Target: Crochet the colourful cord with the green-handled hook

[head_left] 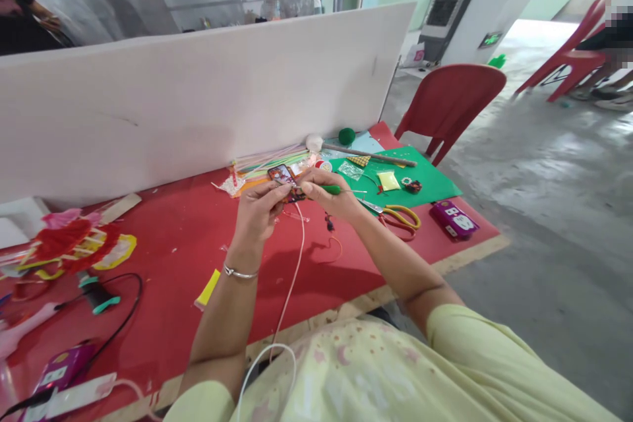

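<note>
Nearest, a pale cable (295,257) crosses the red worktop (192,237), running up toward the hands. A yellow packet (208,288) lies beside the left forearm. Left hand (258,209): thumb and fingers pinched together on a small piece (298,196), too small and covered to identify. Right hand (326,188): fingers curled closed, with a green-handled tool (333,190) in its grip, thin shaft pointing right. Fingertips of both hands nearly meet at the small piece. Phone (281,174), screen lit, just beyond the left fingertips. To the right, scissors (401,219) with yellow and red handles lie near a purple box (453,220). Farther, a green sheet (435,179) bears a pale yellow packet (388,180); a rod (376,155) crosses its far side. Behind the worktop stands a white board (208,99); beyond its right end, a red chair (452,102).
</note>
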`<state>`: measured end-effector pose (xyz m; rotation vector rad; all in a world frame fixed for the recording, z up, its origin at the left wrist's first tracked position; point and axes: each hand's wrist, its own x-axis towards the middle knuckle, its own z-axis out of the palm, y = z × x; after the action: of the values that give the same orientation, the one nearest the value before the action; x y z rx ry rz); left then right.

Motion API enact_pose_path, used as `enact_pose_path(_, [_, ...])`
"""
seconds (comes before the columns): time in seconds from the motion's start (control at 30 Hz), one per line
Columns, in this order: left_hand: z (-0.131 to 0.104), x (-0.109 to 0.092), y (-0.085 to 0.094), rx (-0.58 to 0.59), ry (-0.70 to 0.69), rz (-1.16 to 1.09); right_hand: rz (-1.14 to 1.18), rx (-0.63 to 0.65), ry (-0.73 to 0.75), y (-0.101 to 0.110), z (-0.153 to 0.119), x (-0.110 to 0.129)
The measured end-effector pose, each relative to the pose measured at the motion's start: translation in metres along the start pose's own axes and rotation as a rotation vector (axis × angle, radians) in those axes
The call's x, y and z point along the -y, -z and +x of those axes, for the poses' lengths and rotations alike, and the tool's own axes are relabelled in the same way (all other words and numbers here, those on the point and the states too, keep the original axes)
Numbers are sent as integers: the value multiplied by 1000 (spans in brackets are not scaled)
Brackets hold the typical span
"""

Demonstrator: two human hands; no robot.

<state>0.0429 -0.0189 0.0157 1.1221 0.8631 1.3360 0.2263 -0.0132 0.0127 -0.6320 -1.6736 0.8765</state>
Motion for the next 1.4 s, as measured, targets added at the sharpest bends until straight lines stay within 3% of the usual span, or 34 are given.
enact_pose_path(0.23, [11, -7, -2, -70, 50, -204, 217, 107, -211, 4, 17, -7])
enact_pose_path(0.37, [17, -6, 1, -86, 114, -314, 291, 18, -254, -1, 27, -16])
enact_pose_path(0.6, [33, 8, 11, 27, 299, -595, 454, -2, -273, -13, 34, -28])
enact_pose_path(0.8, [41, 18, 14, 87, 338, -600, 544, -13, -308, -13, 35, -35])
enact_pose_path(0.97, [44, 22, 16, 99, 384, -731, 502, 27, -307, -13, 36, -43])
enact_pose_path(1.1, [43, 21, 15, 26, 358, -666, 325, 42, -176, -9, 36, -35])
enact_pose_path(1.23, [39, 20, 10, -89, 193, -408, 15, -12, 20, -4, 34, -14])
enact_pose_path(1.4, [30, 14, 4, -147, 71, -258, -18, 11, -132, -8, 24, 0])
